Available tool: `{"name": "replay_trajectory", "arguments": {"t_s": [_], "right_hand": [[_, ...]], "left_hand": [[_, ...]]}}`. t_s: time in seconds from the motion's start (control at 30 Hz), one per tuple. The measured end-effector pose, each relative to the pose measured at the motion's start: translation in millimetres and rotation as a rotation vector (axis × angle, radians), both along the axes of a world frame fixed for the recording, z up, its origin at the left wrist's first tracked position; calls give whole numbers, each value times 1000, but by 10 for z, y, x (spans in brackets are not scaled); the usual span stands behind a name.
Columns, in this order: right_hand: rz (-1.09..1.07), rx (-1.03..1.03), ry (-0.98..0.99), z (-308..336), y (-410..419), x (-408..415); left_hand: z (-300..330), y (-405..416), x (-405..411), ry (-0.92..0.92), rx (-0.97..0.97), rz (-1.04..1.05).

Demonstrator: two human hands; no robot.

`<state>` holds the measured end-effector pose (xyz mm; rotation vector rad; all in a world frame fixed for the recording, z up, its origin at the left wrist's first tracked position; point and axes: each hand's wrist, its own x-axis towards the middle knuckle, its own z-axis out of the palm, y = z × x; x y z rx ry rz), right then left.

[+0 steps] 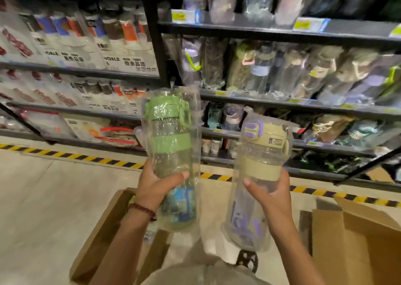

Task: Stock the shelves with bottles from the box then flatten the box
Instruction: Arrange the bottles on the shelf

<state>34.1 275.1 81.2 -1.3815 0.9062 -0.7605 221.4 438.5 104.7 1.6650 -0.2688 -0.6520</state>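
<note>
Dark shelves point(282, 104) ahead, packed with wrapped bottles. Open cardboard box point(355, 237) low right, a second box point(102, 237) low left. Held upright in front of the shelves: green-lidded bottle point(171, 146), gripped round its lower body by the left hand point(154, 187); beige-lidded bottle point(258, 176), clasped likewise by the right hand point(273, 195). Beaded bracelet point(143, 210) on the left wrist.

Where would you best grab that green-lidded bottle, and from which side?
Around the clear lower body, below the green band, coming from the side. The green bottle stands upright, and its round, even body fits a wrapping grip, as the left hand shows. The lid end is lumpy with a loop handle, and the loose plastic wrap there looks slippery.
</note>
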Motion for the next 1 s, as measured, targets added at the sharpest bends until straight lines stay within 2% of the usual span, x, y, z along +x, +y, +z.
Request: {"name": "replay_trajectory", "arguments": {"t_s": [0.27,0.5,0.63,1.0], "right_hand": [[-155,-71,-60,204,-1354,-954],[-319,-89,-64,327,-2176,-1508],[-377,-95,-74,415,-2518,-1574],[-385,-226,-181,876,-3739,-1296]], "left_hand": [[141,-1710,-806,-76,-32,-168],[288,-2745,-1277,-95,-71,-330],[393,-3219,-1340,-141,-69,-390],[782,-4651,-1210,-163,-225,-479]]}}
